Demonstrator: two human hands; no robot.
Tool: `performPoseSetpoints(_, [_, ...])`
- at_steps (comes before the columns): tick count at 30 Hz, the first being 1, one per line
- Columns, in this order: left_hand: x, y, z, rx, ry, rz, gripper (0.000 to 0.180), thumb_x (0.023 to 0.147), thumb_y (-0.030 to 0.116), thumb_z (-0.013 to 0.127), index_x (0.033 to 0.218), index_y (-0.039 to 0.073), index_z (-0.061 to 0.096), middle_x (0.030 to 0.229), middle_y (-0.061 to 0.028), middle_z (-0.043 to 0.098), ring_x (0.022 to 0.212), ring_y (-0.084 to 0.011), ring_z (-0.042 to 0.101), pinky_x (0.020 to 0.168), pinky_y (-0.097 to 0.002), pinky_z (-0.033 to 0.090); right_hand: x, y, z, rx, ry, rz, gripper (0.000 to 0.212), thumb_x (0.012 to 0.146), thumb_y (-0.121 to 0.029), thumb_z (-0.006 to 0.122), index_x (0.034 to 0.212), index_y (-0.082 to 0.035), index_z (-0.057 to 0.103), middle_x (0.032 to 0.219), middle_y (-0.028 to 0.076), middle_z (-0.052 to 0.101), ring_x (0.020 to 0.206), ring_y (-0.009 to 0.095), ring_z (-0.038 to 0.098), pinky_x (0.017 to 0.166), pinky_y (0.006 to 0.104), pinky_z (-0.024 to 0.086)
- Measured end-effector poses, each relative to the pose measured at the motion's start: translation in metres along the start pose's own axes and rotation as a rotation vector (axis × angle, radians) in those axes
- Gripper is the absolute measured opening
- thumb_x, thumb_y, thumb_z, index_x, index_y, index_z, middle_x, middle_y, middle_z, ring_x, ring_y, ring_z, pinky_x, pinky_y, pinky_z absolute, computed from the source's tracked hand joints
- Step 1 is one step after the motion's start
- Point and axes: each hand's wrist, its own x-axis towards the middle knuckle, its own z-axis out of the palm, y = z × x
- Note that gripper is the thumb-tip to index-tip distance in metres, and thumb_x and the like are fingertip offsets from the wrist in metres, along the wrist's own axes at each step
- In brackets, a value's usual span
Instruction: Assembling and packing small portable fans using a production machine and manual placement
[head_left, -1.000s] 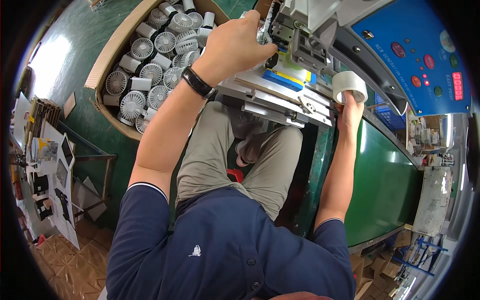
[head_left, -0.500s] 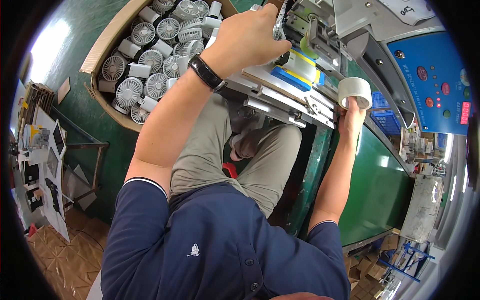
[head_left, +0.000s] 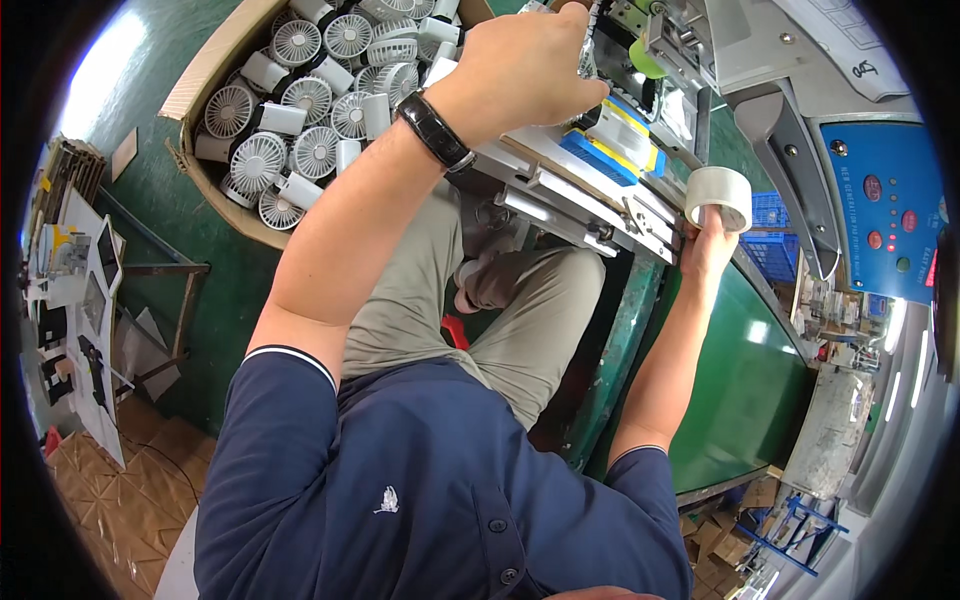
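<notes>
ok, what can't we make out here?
Head view, all four:
Left hand: what its grip holds, if anything; the back of the hand mostly hides it.
Right hand: whether its grip closes on the tape roll; they overlap.
White handheld fans: how deep they fill the carton; top ones hide that.
Blue control panel: right side, cut off by the dark fisheye rim.

Blue plastic crates [head_left: 772, 252] sit just past the far end of the green desk [head_left: 725, 405], and a worn pale board [head_left: 828, 430] is to the desk's right. Near the desk's closer end are a blue metal frame [head_left: 795, 530] and loose cardboard [head_left: 715, 540]; well to the desk's left, brown sheets [head_left: 130, 490] lie near white panels [head_left: 105, 427].
</notes>
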Motion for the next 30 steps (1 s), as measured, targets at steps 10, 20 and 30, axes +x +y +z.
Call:
performPoseSetpoints(10, [0.0002, -0.0022, 0.003, -0.019, 0.032, 0.012, 0.041, 0.088, 0.035, 0.068, 0.101, -0.002, 0.055, 0.083, -0.0259, 0.072, 0.077, -0.0487, 0.071, 0.072, -0.0518, 0.057, 0.0015, 0.0026, -0.0024, -0.029, -0.002, -0.005, 0.028, 0.098, -0.017, 0.075, 0.118, 0.0, 0.067, 0.089, 0.007, 0.066, 0.063, 0.007, 0.051, 0.052, 0.0206, 0.04])
performPoseSetpoints(20, [0.0008, -0.0016, 0.0028, -0.02, 0.024, 0.02, 0.04, 0.088, 0.033, 0.068, 0.101, -0.002, 0.055, 0.085, -0.0255, 0.072, 0.078, -0.0473, 0.071, 0.074, -0.05, 0.058, 0.0005, 0.002, -0.0007, -0.008, 0.021, -0.01, 0.029, 0.097, -0.017, 0.075, 0.119, 0.0, 0.066, 0.089, 0.007, 0.066, 0.062, 0.008, 0.052, 0.053, 0.02, 0.041])
performPoseSetpoints(30, [0.0011, 0.0006, 0.0009, 0.012, -0.004, 0.014, 0.038, 0.089, 0.032, 0.067, 0.103, -0.002, 0.055, 0.085, -0.0248, 0.072, 0.079, -0.0465, 0.071, 0.074, -0.0495, 0.058, 0.0043, 0.005, -0.0048, -0.016, -0.007, -0.003, 0.031, 0.097, -0.017, 0.075, 0.121, 0.0, 0.065, 0.089, 0.008, 0.066, 0.062, 0.008, 0.053, 0.053, 0.0202, 0.042])
